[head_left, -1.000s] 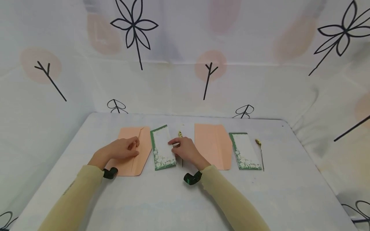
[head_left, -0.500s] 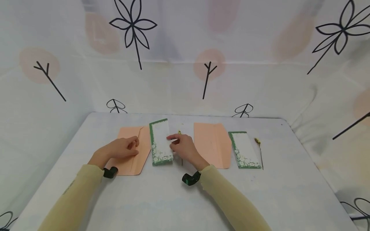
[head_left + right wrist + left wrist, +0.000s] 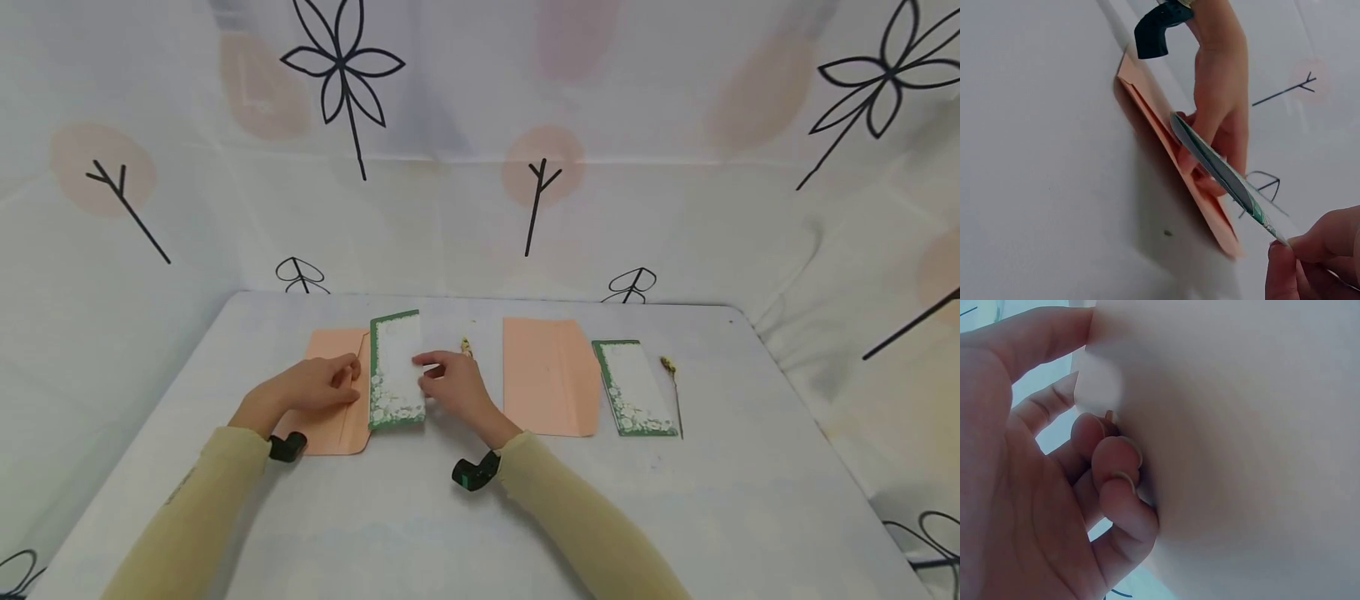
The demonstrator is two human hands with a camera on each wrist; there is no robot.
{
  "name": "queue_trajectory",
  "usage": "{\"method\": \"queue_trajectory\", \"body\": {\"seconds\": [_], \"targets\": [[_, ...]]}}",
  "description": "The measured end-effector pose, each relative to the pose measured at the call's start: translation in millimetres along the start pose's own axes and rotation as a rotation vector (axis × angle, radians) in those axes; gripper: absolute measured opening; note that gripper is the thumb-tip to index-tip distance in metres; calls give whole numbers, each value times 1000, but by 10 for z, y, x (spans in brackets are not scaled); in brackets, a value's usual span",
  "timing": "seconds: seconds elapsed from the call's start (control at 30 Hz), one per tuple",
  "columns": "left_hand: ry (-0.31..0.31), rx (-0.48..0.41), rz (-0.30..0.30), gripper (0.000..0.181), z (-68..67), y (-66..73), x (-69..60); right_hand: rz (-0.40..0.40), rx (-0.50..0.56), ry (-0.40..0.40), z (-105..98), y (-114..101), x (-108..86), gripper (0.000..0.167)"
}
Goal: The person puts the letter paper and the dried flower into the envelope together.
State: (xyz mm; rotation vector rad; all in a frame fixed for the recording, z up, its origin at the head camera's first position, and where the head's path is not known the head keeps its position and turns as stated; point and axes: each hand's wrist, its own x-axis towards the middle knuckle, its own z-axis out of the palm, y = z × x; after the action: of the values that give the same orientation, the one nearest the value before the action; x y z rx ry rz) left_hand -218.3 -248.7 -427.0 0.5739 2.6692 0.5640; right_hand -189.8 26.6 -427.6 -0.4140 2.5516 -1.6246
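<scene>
My left hand point(image 3: 318, 387) grips the left peach envelope point(image 3: 337, 435) near its opening. In the left wrist view the fingers point(image 3: 1119, 506) curl against the envelope's surface, which looks pale and blurred. My right hand point(image 3: 459, 387) pinches the right edge of a folded card point(image 3: 397, 367) with green, white-flowered borders between thumb and finger. That card is raised, overlapping the envelope's right part in the head view. From the right wrist, the card point(image 3: 1222, 178) appears edge-on, its layers slightly parted, in front of the envelope point(image 3: 1147, 112) and the left hand point(image 3: 1222, 106).
A dried yellow flower point(image 3: 466, 346) lies partly hidden behind the right hand. Farther right on the white table point(image 3: 420, 525) are a second peach envelope point(image 3: 547, 379), a second green-bordered card point(image 3: 639, 392) and another dried flower point(image 3: 669, 367). Patterned cloth hangs behind the table.
My right hand has lifted the card off the table and moved it left, over the envelope's right part. The left hand stays at the envelope.
</scene>
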Motion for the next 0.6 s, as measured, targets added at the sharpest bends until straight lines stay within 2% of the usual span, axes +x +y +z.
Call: {"method": "queue_trajectory", "body": {"seconds": [0.13,0.37,0.6], "targets": [[-12,5,-16,23,-1,5,6,13,17,-20,92,-31,14,31],[-26,12,-11,23,-18,31,10,39,13,-57,226,-27,72,30],[-34,-24,-11,23,-36,28,-4,81,-75,-51,275,-19,108,32]]}}
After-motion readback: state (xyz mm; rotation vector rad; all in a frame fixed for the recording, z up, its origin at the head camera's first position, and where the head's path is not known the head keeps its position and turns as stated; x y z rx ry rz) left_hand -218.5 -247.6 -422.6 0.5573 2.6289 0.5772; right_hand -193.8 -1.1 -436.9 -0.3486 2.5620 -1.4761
